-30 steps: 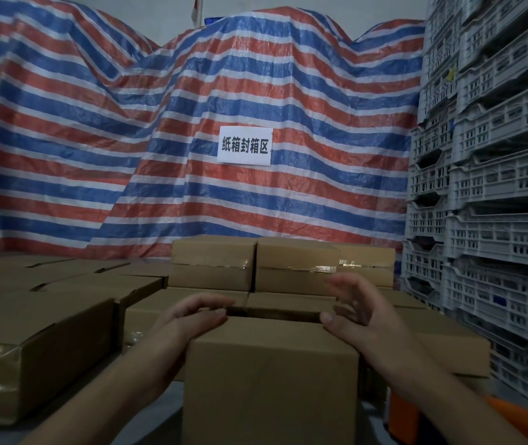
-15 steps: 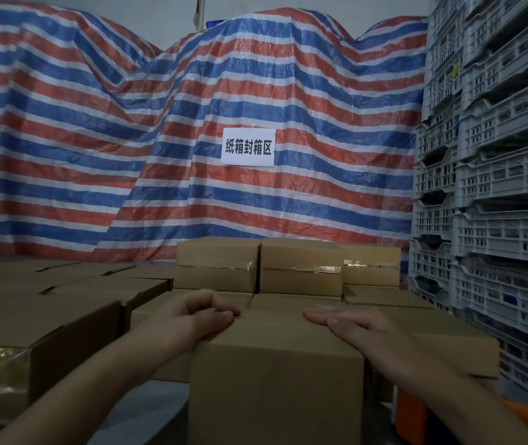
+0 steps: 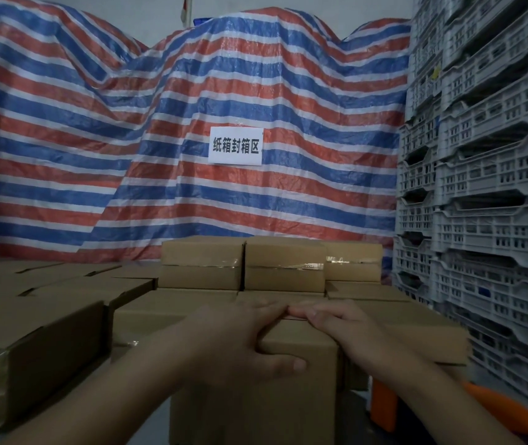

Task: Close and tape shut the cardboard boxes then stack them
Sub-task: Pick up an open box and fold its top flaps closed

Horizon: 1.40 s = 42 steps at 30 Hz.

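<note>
Boxes [image 3: 203, 263] before striped tarp [image 3: 256, 75]; crates [image 3: 487, 155] right; both hands' grip flat, pressing carton [image 3: 288, 380] top.

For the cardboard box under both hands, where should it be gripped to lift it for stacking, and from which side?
Probably by its two opposite side walls, one hand from the left, one from the right. The cardboard box stands upright with a flat top; both the left hand and right hand already lie on it.
</note>
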Motion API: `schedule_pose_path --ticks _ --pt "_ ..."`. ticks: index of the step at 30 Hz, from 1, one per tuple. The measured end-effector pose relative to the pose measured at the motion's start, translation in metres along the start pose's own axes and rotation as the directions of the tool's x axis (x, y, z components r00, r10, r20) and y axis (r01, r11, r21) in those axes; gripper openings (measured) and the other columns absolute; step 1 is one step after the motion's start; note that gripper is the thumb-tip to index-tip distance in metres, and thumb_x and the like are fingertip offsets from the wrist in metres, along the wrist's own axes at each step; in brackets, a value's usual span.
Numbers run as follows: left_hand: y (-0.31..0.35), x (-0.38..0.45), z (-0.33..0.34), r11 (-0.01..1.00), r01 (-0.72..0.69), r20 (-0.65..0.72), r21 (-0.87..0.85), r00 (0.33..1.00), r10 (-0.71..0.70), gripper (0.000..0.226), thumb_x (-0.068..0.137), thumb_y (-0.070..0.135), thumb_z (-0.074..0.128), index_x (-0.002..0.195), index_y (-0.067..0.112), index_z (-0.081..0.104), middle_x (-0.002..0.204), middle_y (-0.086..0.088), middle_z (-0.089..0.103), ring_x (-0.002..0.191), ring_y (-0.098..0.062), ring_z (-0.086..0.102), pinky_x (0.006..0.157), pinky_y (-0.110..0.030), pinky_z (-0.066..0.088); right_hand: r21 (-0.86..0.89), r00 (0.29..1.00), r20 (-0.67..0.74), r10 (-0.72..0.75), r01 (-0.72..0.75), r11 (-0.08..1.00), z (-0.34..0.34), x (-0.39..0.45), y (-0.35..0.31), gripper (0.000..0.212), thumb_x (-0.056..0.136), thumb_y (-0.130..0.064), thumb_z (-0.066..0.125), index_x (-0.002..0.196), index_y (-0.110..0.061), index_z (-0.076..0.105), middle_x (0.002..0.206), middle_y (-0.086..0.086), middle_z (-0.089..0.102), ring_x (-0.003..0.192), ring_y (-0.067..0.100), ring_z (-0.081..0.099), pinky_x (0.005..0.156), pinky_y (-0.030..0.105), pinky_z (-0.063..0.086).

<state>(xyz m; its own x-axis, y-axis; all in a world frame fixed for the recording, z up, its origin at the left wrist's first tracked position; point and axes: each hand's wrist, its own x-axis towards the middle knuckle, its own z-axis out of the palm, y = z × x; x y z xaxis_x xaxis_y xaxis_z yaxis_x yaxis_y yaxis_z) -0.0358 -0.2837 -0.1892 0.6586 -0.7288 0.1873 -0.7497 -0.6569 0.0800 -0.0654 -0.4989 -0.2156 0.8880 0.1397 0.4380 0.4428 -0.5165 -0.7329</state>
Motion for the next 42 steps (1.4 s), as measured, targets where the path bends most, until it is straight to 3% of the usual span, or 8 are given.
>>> schedule_pose_path --ticks 5,10,16,20,31,36,39,42 --pt "0.002 0.000 -0.004 0.996 0.040 0.050 -0.082 0.998 -0.036 0.082 0.073 0.085 0.046 0.144 0.058 0.015 0.145 0.021 0.041 0.102 0.002 0.041 0.073 -0.015 0.032 -0.039 1.000 -0.001 0.027 -0.027 0.999 0.000 -0.001 -0.003 0.034 0.104 -0.037 0.045 0.101 -0.054 0.074 0.116 -0.022 0.071 0.110 -0.003 0.064 0.097 0.028 0.048" --pt "0.001 0.000 -0.003 0.996 0.066 0.051 -0.066 0.997 -0.062 0.083 0.078 0.083 0.044 0.149 0.051 0.015 0.152 0.014 0.036 0.126 -0.008 0.042 0.092 -0.027 0.035 -0.297 0.999 -0.033 0.024 -0.033 0.954 -0.015 -0.022 -0.023 0.030 0.106 -0.040 0.039 0.109 -0.033 0.068 0.108 -0.007 0.069 0.097 0.000 0.061 0.085 0.022 0.049" --pt "0.005 -0.005 -0.003 0.996 0.075 0.035 -0.049 0.997 -0.074 0.081 0.081 0.081 0.041 0.150 0.048 0.015 0.155 0.011 0.033 0.134 -0.011 0.038 0.102 -0.034 0.033 -0.770 0.908 -0.412 0.082 -0.395 0.501 -0.058 -0.086 -0.023 0.040 0.101 -0.051 0.038 0.082 -0.025 0.061 0.080 -0.004 0.063 0.070 0.010 0.059 0.057 0.028 0.041" --pt "0.013 -0.015 -0.005 0.996 0.079 0.024 -0.039 0.997 -0.078 0.080 0.083 0.078 0.043 0.151 0.046 0.015 0.153 0.010 0.036 0.128 -0.009 0.041 0.091 -0.028 0.033 -0.793 0.868 -0.437 0.234 -0.495 0.355 -0.054 -0.122 0.005 0.054 0.097 -0.070 0.030 0.091 -0.026 0.060 0.080 -0.007 0.058 0.073 0.011 0.058 0.062 0.030 0.042" --pt "0.038 -0.052 -0.007 0.993 0.066 -0.020 0.098 0.998 -0.065 0.080 0.084 0.081 0.034 0.152 0.042 0.016 0.156 0.010 0.031 0.134 -0.012 0.040 0.101 -0.033 0.037 -0.832 0.867 -0.498 0.037 -0.489 0.262 -0.028 -0.130 0.030 0.061 0.083 -0.086 0.031 0.067 -0.029 0.045 0.063 -0.011 0.044 0.056 0.006 0.045 0.046 0.024 0.026" --pt "0.041 -0.050 -0.014 0.980 0.106 0.035 -0.166 0.994 -0.101 0.076 0.085 0.081 0.023 0.150 0.041 0.026 0.154 0.007 0.036 0.136 -0.013 0.037 0.101 -0.036 0.030 -0.853 0.867 -0.497 -0.026 -0.483 0.200 -0.030 -0.129 0.038 0.064 0.081 -0.087 0.026 0.063 -0.028 0.042 0.056 -0.009 0.041 0.049 0.005 0.038 0.043 0.022 0.022" --pt "0.038 -0.051 -0.025 0.898 0.203 0.112 -0.390 0.979 -0.172 0.078 0.082 0.084 0.017 0.146 0.043 0.035 0.151 0.005 0.041 0.137 -0.016 0.038 0.112 -0.044 0.023 -0.750 0.795 -0.607 -0.015 -0.566 0.342 -0.046 -0.119 0.025 0.073 0.084 -0.086 0.022 0.061 -0.023 0.052 0.053 -0.006 0.049 0.045 0.002 0.042 0.040 0.020 0.024" --pt "0.030 -0.052 -0.029 0.822 0.196 0.081 -0.535 0.980 -0.181 0.074 0.087 0.079 0.016 0.138 0.037 0.049 0.142 0.008 0.051 0.125 -0.010 0.047 0.114 -0.042 0.026 -0.522 0.749 -0.662 0.025 -0.484 0.702 -0.068 -0.092 -0.015 0.080 0.083 -0.083 0.024 0.050 -0.017 0.055 0.040 -0.005 0.050 0.035 0.005 0.047 0.043 0.023 0.032"
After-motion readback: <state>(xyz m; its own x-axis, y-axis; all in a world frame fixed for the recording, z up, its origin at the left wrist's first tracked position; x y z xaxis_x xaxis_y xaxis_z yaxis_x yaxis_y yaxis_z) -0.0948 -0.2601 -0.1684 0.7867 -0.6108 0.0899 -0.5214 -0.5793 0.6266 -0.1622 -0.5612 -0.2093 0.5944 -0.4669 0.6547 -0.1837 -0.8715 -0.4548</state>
